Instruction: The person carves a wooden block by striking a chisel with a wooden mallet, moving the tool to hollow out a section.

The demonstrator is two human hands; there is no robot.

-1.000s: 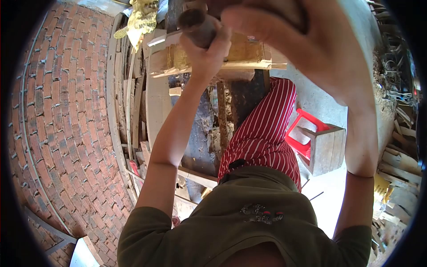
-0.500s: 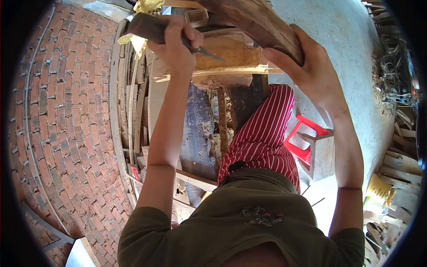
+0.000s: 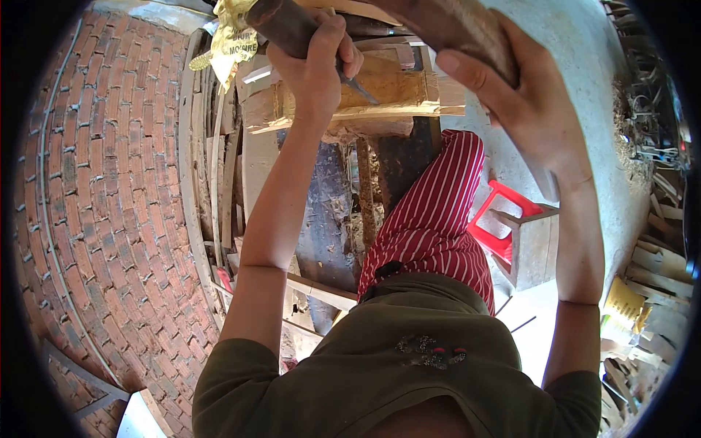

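Observation:
My left hand (image 3: 315,62) is closed around the thick dark handle of a chisel (image 3: 281,27). The narrow metal blade slants down and right, its tip over or against a hollowed, yellowish wooden workpiece (image 3: 398,86); contact cannot be made out. A thick brown wooden club (image 3: 467,33) is gripped at its near end by my right hand (image 3: 537,109), thumb on the near side. The club's far end runs out of the top of the view. Beneath the workpiece is a dark, worn bench surface (image 3: 321,197).
A brick wall (image 3: 109,197) rises on the left, with long wooden strips (image 3: 219,168) beside it. Yellow printed plastic (image 3: 235,44) hangs at the upper left. A red plastic stool (image 3: 485,226) and a wooden box (image 3: 537,244) stand right of my leg. Scrap wood (image 3: 661,270) lies far right.
My left hand and the chisel have shifted right, and the tip sits slightly lower. My right hand has moved a little to the right with the club. The workpiece looks unmoved.

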